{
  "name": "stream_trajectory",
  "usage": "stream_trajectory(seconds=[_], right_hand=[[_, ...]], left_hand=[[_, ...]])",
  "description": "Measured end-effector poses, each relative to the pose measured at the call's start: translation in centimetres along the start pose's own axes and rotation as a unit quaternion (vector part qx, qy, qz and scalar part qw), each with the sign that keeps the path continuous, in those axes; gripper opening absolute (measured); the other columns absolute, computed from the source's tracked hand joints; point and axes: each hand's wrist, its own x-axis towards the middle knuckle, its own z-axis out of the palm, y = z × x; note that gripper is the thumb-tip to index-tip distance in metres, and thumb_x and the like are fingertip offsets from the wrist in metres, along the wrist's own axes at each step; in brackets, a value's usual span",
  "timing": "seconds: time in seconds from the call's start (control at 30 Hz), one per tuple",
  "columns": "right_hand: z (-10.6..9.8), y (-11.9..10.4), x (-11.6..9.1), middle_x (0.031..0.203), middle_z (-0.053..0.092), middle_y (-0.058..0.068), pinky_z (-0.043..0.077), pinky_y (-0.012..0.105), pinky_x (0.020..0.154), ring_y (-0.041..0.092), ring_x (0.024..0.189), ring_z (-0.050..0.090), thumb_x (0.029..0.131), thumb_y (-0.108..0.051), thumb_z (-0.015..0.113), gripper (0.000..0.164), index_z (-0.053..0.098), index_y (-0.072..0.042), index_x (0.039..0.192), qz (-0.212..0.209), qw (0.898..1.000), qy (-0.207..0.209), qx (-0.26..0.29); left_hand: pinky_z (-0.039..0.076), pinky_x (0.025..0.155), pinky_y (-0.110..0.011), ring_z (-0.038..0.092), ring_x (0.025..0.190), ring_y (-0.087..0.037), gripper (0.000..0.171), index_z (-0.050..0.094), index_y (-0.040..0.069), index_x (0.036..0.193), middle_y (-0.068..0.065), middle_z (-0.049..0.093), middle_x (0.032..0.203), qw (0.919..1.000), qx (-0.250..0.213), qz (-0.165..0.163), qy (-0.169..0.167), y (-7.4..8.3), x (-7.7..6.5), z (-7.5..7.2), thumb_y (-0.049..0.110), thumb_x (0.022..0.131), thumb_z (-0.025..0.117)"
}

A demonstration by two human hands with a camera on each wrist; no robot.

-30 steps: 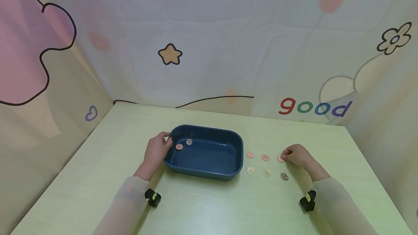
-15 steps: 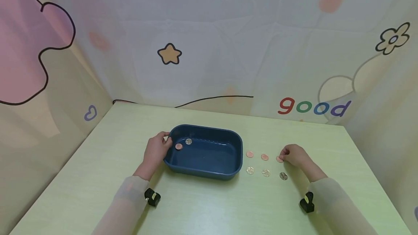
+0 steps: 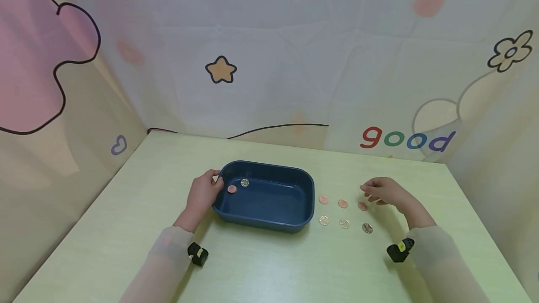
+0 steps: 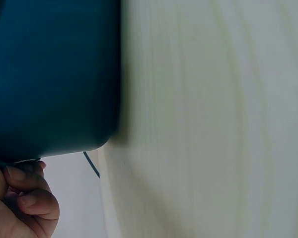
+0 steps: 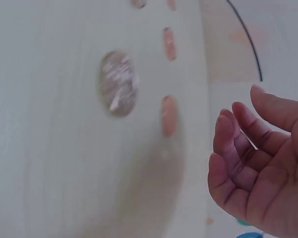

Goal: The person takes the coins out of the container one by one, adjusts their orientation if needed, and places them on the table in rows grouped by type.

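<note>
Head view shows the left hand (image 3: pixel 203 194) curled over the near-left rim of the blue tray (image 3: pixel 269 221) while the right hand (image 3: pixel 385 190), fingers loosely spread and empty, hovers just beyond the rightmost copper coin (image 3: pixel 362 206), so a careless reach could scatter the coin rows.

Makeshift recording booth, pale green tabletop (image 3: pixel 269 265) enclosed by hanging cartoon-print fabric backdrop (image 3: pixel 269 60), star (image 3: pixel 220 70), flower (image 3: pixel 509 50), coloured "good" lettering (image 3: pixel 406 138), no household furnishings
</note>
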Motion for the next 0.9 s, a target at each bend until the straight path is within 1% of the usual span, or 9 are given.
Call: stream_trajectory(seconds=[0.07, 0.13, 0.3, 0.37, 0.47, 0.53, 0.67, 0.77, 0.9], right_hand=[[-0.1, -0.7, -0.1, 0.112, 0.067, 0.025, 0.058, 0.043, 0.09, 0.022, 0.097, 0.067, 0.107, -0.027, 0.052, 0.042, 0.058, 0.011, 0.123, -0.02, 1.0, 0.001, 0.006], [-0.1, -1.7, -0.2, 0.113, 0.067, 0.026, 0.057, 0.041, 0.089, 0.024, 0.099, 0.067, 0.107, -0.026, 0.051, 0.041, 0.057, 0.011, 0.124, -0.04, 0.999, 0.007, 0.01], [-0.2, -4.9, 0.1, 0.115, 0.067, 0.023, 0.053, 0.033, 0.085, 0.026, 0.101, 0.066, 0.107, -0.026, 0.052, 0.039, 0.058, 0.007, 0.126, -0.079, 0.997, 0.018, 0.007], [-0.2, -6.3, 0.4, 0.115, 0.067, 0.021, 0.053, 0.032, 0.084, 0.026, 0.101, 0.066, 0.107, -0.026, 0.053, 0.038, 0.059, 0.006, 0.125, -0.091, 0.996, 0.015, 0.004], [0.0, -8.4, 0.9, 0.114, 0.067, 0.019, 0.055, 0.035, 0.087, 0.026, 0.102, 0.065, 0.106, -0.025, 0.055, 0.036, 0.06, 0.005, 0.125, -0.107, 0.994, 0.003, -0.001], [0.3, -9.6, 1.4, 0.113, 0.068, 0.018, 0.056, 0.039, 0.09, 0.026, 0.101, 0.065, 0.105, -0.024, 0.056, 0.035, 0.061, 0.005, 0.124, -0.116, 0.993, -0.007, -0.002], [1.2, -11.7, 2.6, 0.111, 0.068, 0.017, 0.057, 0.044, 0.093, 0.026, 0.1, 0.065, 0.104, -0.023, 0.058, 0.033, 0.063, 0.004, 0.122, -0.131, 0.991, -0.027, -0.013], [2.0, -13.2, 3.6, 0.111, 0.068, 0.017, 0.057, 0.043, 0.091, 0.029, 0.1, 0.066, 0.103, -0.022, 0.059, 0.032, 0.065, 0.003, 0.121, -0.137, 0.989, -0.04, -0.031], [3.3, -15.6, 4.8, 0.114, 0.071, 0.02, 0.059, 0.042, 0.09, 0.03, 0.1, 0.068, 0.102, -0.021, 0.06, 0.032, 0.067, 0.003, 0.122, -0.153, 0.983, -0.066, -0.072]], left_hand=[[0.033, 0.055, -0.027, 0.04, 0.056, -0.015, 0.04, 0.063, -0.005, 0.133, -0.001, 0.045, 0.065, 1.0, 0.0, -0.002, -0.002, 0.0, 0.0, 0.0, 0.015, 0.099, 0.054], [0.033, 0.055, -0.027, 0.039, 0.056, -0.015, 0.041, 0.063, -0.005, 0.134, 0.0, 0.044, 0.065, 1.0, 0.001, -0.004, -0.004, 0.0, -0.1, 0.0, 0.015, 0.1, 0.053], [0.032, 0.056, -0.027, 0.04, 0.057, -0.015, 0.041, 0.063, -0.004, 0.134, 0.0, 0.043, 0.066, 0.9999, 0.002, -0.01, -0.005, 0.2, 0.0, 0.0, 0.015, 0.099, 0.053], [0.033, 0.056, -0.027, 0.04, 0.058, -0.015, 0.041, 0.062, -0.004, 0.134, 0.0, 0.043, 0.066, 0.9999, 0.002, -0.011, -0.005, 0.2, 0.0, 0.0, 0.015, 0.099, 0.053], [0.033, 0.056, -0.027, 0.041, 0.058, -0.016, 0.041, 0.063, -0.004, 0.134, -0.001, 0.044, 0.067, 0.9999, 0.001, -0.01, -0.006, 0.2, 0.0, -0.1, 0.015, 0.1, 0.053], [0.033, 0.056, -0.027, 0.041, 0.058, -0.016, 0.04, 0.063, -0.004, 0.134, -0.001, 0.044, 0.067, 0.9999, 0.0, -0.009, -0.006, 0.2, -0.1, -0.1, 0.015, 0.1, 0.053], [0.033, 0.056, -0.027, 0.04, 0.057, -0.015, 0.04, 0.063, -0.005, 0.133, -0.001, 0.043, 0.066, 1.0, 0.003, -0.004, -0.007, 0.2, -0.2, -0.2, 0.015, 0.1, 0.053], [0.033, 0.055, -0.027, 0.039, 0.056, -0.015, 0.039, 0.063, -0.006, 0.132, 0.0, 0.043, 0.064, 1.0, 0.006, 0.003, -0.005, 0.3, -0.2, -0.2, 0.014, 0.1, 0.054], [0.033, 0.054, -0.026, 0.038, 0.054, -0.014, 0.038, 0.064, -0.006, 0.131, 0.001, 0.042, 0.063, 0.9999, 0.008, 0.011, -0.003, 0.4, -0.2, -0.2, 0.014, 0.1, 0.053]])
